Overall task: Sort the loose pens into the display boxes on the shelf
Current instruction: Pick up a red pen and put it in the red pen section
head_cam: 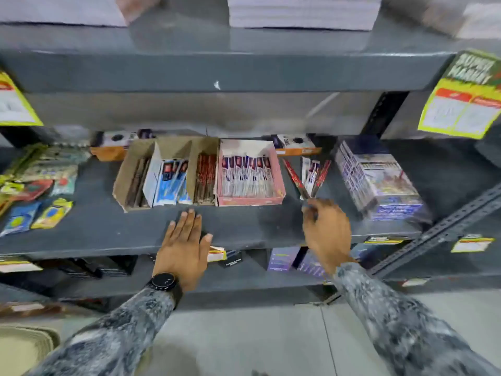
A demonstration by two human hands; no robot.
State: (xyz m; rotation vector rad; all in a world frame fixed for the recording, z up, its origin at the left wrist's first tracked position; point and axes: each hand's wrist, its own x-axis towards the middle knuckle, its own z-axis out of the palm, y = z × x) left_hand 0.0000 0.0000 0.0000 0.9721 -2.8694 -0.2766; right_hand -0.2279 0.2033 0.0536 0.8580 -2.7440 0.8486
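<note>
On the grey shelf [108, 234] stand a brown cardboard display box [125, 172] with dark, blue-white and red pen packs in its compartments, and a pink display box [279, 183] full of white-blue pen packs. To the right of the pink box lie loose pens [311, 172], red ones and white-blue ones. My right hand [326, 229] pinches the near ends of two red loose pens. My left hand [184, 248] lies flat on the shelf's front edge, fingers apart, holding nothing.
A wrapped stack of purple-white boxes [379, 180] stands right of the loose pens. Hanging blister packs [35, 185] fill the shelf's left end. Orange boxes [108, 153] sit behind the display boxes. The upper shelf [217, 71] overhangs; yellow price tags [461, 104] hang from it.
</note>
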